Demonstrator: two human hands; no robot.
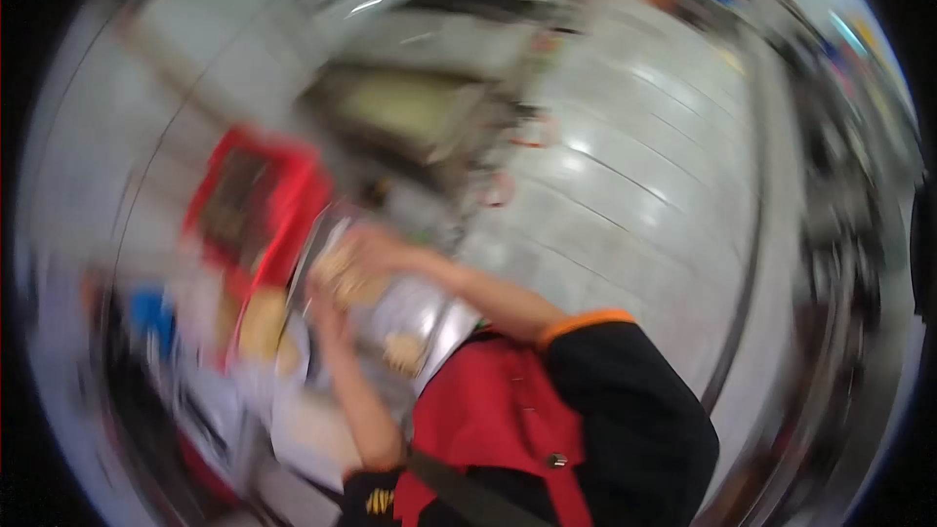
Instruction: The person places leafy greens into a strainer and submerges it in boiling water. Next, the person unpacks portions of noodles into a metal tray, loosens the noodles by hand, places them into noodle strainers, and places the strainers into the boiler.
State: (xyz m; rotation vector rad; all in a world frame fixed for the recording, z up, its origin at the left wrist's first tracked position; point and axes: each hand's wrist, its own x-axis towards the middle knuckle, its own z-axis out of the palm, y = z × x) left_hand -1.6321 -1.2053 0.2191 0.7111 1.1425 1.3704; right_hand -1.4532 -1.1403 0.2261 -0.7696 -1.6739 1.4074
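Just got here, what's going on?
A person in a red apron has the left-hand grip and right-hand grip close together at a pale clump over a metal tray. Motion blur hides whether either is closed on it. Another pale piece lies on the tray, nearer the body. A red basket is beyond the tray, toward the left of the view.

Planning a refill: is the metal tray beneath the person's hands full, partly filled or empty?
Partly filled: pale pieces lie on the tray, with bare shiny metal beside them. Blur hides what they are.
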